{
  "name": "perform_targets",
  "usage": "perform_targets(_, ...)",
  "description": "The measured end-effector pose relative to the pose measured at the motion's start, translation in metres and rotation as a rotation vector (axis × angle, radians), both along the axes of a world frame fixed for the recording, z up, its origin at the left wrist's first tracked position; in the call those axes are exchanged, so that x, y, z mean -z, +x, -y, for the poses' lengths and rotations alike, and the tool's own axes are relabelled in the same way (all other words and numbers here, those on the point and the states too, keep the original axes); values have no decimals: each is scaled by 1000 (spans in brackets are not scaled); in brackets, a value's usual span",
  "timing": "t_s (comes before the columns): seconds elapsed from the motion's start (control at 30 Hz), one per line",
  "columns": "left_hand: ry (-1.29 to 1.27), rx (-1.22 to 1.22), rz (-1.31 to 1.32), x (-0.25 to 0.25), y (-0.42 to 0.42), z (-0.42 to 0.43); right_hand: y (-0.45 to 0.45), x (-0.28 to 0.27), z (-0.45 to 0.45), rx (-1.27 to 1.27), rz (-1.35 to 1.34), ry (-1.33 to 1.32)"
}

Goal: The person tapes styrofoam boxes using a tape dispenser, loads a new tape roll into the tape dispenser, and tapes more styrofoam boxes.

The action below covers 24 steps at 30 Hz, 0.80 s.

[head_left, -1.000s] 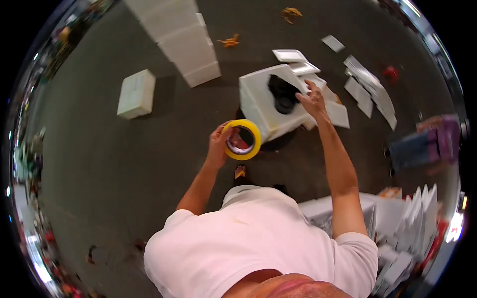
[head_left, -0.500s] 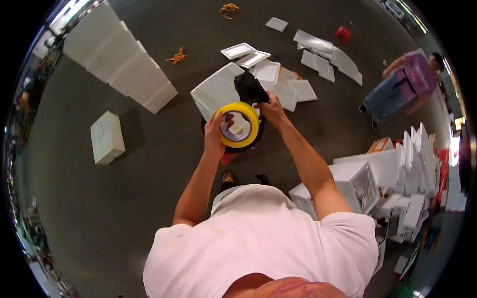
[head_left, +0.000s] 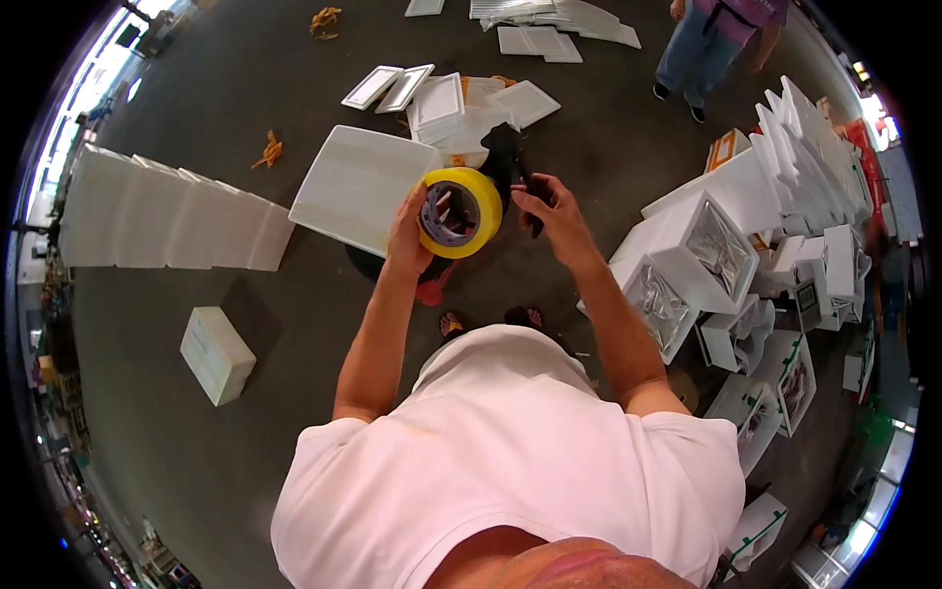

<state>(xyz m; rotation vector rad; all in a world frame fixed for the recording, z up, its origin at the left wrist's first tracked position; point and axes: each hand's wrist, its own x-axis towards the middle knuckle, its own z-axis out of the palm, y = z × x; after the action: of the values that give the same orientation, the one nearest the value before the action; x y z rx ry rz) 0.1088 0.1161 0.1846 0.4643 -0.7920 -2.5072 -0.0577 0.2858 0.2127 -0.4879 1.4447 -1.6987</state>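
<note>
My left hand [head_left: 407, 234] is closed round the left side of a wide roll of yellow tape [head_left: 485, 216]. Touching the roll's right side is a black tape dispenser [head_left: 500, 147]; whether the roll sits fully on it I cannot tell. My right hand [head_left: 557, 218] is closed on the dispenser's dark handle, with the fingers partly hidden. Just beyond my left hand, a white foam box [head_left: 358, 182] lies tilted, partly over a dark round thing with a red part below.
White foam lids [head_left: 437, 103] lie ahead on the floor. A tall row of foam boxes [head_left: 177, 216] stands left, near a single foam box [head_left: 218, 355]. Foil-lined foam boxes [head_left: 699, 250] crowd the right. Another person [head_left: 706, 44] stands at the far right.
My view has tipped down and turned right. The tape roll has turned in my hands, and my right hand has shifted slightly away from it along the dispenser.
</note>
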Motion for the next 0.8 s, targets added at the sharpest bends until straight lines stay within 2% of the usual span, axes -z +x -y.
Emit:
perform_targets(0.03,-12,-57,59,1,-5,-3,6,2,1,1,1,-3)
perform_targets(0.1,-33,-79,41,1,-11,-12,19,12,8,219,88,-185)
perform_targets(0.2,-88,-140,-10,-17,-13,-24,30,37,17,201,120,-337)
perform_targets(0.23,-148,-122,24,-19,-10,-18,28,37,16,191,121,-341)
perform_targets(0.3,-211,-116,56,-23,-5,-8,13,29,4,-40,-15,-247)
perform_targets(0.33,-272,-50,44,-25,1,0,8,18,-1,-50,-16,-250)
perform_targets(0.4,-334,10,33,-29,7,4,-2,-3,-11,-235,-87,-161)
perform_targets(0.5,-413,51,95,-37,5,-6,-10,-12,-14,-279,-129,-128)
perform_targets(0.53,-407,-75,120,-38,-1,-15,-1,-21,-14,-273,-128,-127)
perform_targets(0.57,-402,-200,142,-39,-5,-21,15,-30,-11,-161,-50,-93)
perform_targets(0.6,-404,-192,138,-40,-7,-24,27,-36,-7,-50,28,-59)
perform_targets(0.67,-523,-275,194,-41,-8,-28,36,-8,3,-15,9,-99)
perform_targets(0.7,-418,-239,102,-47,-8,-26,38,-4,6,13,-6,-136)
perform_targets(0.73,-420,-242,96,-48,-7,-21,33,-3,5,11,-11,-139)
perform_targets(0.8,-264,-97,32,-49,1,-10,22,-8,2,-44,-62,-230)
